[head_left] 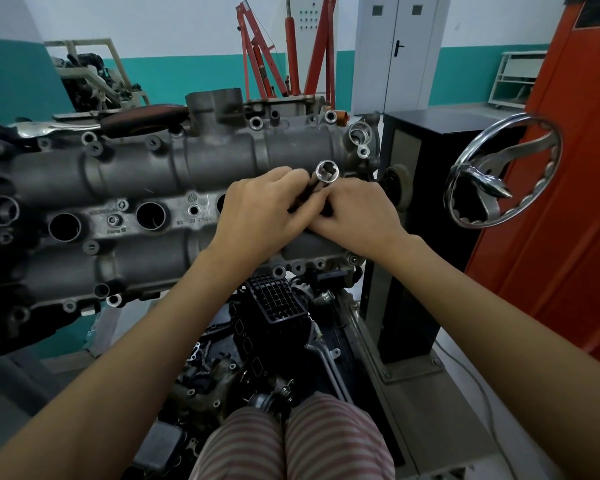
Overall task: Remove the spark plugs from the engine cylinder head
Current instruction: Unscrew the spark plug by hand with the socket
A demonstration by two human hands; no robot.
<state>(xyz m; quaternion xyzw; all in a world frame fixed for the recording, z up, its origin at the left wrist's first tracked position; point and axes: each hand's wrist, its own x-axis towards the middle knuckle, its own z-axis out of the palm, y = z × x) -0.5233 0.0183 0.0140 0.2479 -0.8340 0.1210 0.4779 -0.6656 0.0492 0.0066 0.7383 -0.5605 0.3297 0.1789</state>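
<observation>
The grey engine cylinder head [146,168] lies across the stand, with round spark plug wells [150,216] open along its middle. Both hands meet over the right-hand wells. My left hand [260,213] and my right hand [357,216] both grip a long chrome spark plug socket [327,170]. Its hollow open end points up toward the camera. The socket's lower part is hidden between my fingers. No spark plug shows.
A wrench with a dark red handle [142,117] lies on the far edge of the head. A chrome handwheel [499,174] sticks out on the right by a black stand column [416,237]. Black engine parts [274,327] lie below. Red hoist frames [291,46] stand behind.
</observation>
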